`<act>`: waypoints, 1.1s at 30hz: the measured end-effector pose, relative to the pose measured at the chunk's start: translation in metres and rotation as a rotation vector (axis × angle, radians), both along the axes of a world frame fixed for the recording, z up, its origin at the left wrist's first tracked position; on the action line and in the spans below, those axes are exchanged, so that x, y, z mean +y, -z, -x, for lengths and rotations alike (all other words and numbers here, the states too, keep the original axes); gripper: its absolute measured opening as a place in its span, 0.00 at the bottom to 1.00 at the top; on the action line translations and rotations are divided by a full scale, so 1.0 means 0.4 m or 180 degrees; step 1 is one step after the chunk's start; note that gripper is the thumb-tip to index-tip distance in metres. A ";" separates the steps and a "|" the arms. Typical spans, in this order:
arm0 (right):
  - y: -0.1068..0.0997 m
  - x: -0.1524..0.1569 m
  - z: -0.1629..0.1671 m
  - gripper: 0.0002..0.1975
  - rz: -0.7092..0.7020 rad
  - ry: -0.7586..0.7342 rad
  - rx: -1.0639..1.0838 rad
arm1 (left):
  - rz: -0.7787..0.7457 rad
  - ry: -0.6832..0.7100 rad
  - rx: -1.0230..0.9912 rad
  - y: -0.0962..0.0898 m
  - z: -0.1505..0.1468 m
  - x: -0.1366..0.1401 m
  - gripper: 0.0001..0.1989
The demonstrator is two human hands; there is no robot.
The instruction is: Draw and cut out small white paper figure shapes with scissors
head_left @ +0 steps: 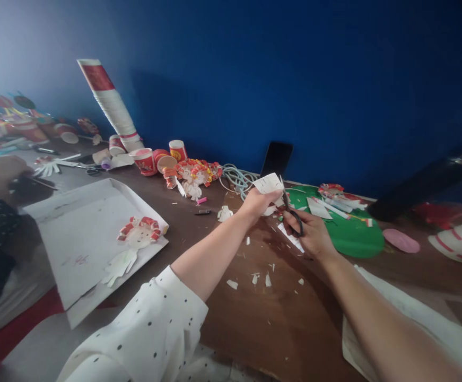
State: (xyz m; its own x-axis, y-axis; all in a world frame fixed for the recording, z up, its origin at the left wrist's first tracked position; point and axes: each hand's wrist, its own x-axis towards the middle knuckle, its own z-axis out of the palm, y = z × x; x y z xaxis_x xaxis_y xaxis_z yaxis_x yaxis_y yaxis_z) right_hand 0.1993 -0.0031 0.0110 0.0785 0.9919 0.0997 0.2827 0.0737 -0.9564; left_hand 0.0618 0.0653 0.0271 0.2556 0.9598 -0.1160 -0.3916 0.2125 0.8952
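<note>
Between the fingers of my left hand (258, 203) is a small piece of white paper (268, 183) with dark marks on it. My right hand (312, 231) grips a pair of scissors (293, 216) by its black handles. The blades point up and away from me, right against the paper's right edge. Whether they are parted is too small to tell. Under my hands lies a white strip of paper (291, 239), and white paper scraps (268, 279) are scattered on the brown table (250, 323).
A dark phone (277, 158) leans on the blue wall beside a coiled cord (236, 178). Green paper (358, 241) lies to the right. At left are a cardboard tray (79, 228), a leaning cup stack (113, 106), red paper cups (144, 161) and another person's hand (2, 170).
</note>
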 end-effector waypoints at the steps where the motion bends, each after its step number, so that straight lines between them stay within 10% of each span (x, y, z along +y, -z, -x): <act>1: -0.003 -0.001 0.001 0.26 0.0006 -0.0004 0.0002 | -0.0021 0.0004 0.0003 0.000 0.001 0.000 0.05; 33: 0.003 0.005 -0.020 0.28 0.0140 -0.0071 -0.0125 | -0.0202 0.0101 0.0126 0.014 0.013 0.014 0.07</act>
